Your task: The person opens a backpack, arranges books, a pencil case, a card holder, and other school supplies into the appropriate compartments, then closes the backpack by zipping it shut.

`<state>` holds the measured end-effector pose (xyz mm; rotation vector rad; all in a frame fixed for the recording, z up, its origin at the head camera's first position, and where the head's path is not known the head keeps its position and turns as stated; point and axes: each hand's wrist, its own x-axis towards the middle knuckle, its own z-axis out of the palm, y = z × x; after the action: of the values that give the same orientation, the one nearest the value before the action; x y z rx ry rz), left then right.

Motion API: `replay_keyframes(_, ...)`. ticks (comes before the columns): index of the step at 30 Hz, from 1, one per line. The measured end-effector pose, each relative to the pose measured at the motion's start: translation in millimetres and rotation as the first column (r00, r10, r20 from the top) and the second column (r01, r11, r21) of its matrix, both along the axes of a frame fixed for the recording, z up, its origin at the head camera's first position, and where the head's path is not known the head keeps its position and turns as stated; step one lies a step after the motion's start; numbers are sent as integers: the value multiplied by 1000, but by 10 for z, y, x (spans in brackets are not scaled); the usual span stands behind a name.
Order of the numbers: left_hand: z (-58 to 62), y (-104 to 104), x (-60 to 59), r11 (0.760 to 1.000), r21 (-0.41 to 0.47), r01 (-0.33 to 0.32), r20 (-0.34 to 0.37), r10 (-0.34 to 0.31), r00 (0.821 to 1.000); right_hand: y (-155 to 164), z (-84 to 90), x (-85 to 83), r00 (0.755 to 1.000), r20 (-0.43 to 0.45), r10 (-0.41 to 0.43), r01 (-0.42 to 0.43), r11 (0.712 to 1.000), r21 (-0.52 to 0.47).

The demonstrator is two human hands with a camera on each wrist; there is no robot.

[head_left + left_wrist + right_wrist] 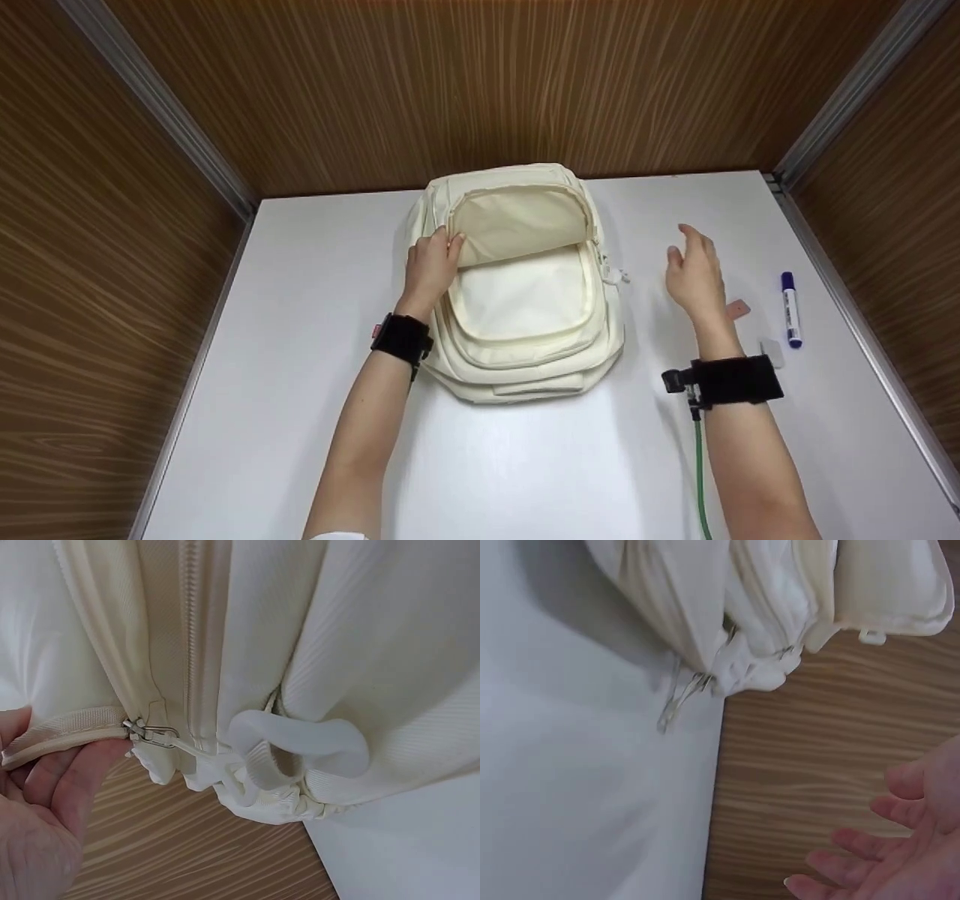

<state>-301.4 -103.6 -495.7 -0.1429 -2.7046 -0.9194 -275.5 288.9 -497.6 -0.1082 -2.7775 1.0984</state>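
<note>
A cream backpack [525, 300] lies flat on the white table [315, 300], its front pocket unzipped and the flap [517, 221] folded back. My left hand [433, 264] pinches the left edge of that flap; in the left wrist view its fingers [52, 780] hold the piped zipper edge [67, 733] beside a metal zipper pull [154, 735]. My right hand [694, 274] hovers open above the table to the right of the backpack, fingers spread and holding nothing; its fingertips [870, 840] show in the right wrist view, away from the backpack [727, 607].
A blue marker [790, 309] lies near the table's right edge. A small pink tag [738, 309] and a small white piece [772, 351] lie beside my right wrist. Wooden walls enclose the table on three sides. A green cable [701, 472] hangs from the right wristband.
</note>
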Motion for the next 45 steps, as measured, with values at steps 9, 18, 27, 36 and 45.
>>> replay_keyframes(9, 16, -6, -14, 1000, -5, -5, 35, 6, 999, 724, -228, 74, 922, 306, -238, 181, 962, 203)
replay_keyframes(18, 2, 1, 2, 1000, -4, -3, 42, 3, 999, 1104, -513, 261, 831, 437, -343, 268, 937, 226)
replay_keyframes(27, 7, 5, 4, 1000, -23, -6, 42, 7, 999, 1190, -655, 317, 844, 328, -423, 336, 896, 291)
replay_keyframes(36, 2, 5, 17, 999, -28, -16, 50, 17, 999, 1287, -599, 315, 750, 414, -515, 380, 849, 366)
replay_keyframes(45, 17, 12, 7, 1000, -26, -9, 56, 10, 998, 1042, -215, 259, 851, 340, -400, 340, 913, 224)
